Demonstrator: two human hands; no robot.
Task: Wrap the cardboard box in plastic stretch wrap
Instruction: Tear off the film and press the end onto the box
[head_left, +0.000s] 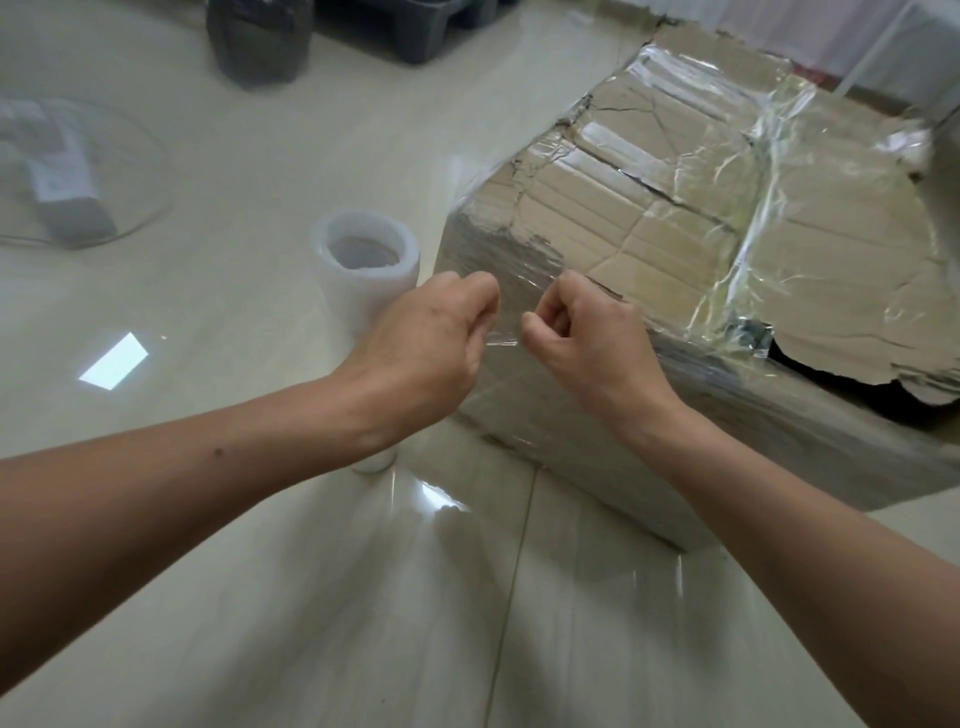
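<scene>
Two bare forearms reach in from the near edge. The left hand (431, 332) and right hand (587, 338) sit close together, fingers curled, and each pinches an end of a thin strip of film (503, 340) stretched between them. They hold it just in front of the box's (649, 218) near upright corner, which points toward the camera. The box sits on the floor (260, 597) at right. Its torn, cracked top runs away to the far right, banded with shiny film, and film also clouds its near sides. Whether that is its long axis, I cannot tell. Just left of the box the roll (366, 260) stands upright, hollow core facing up. The floor is pale glossy tile that mirrors a bright patch at left. Dark blurred shapes stand at the far edge.
</scene>
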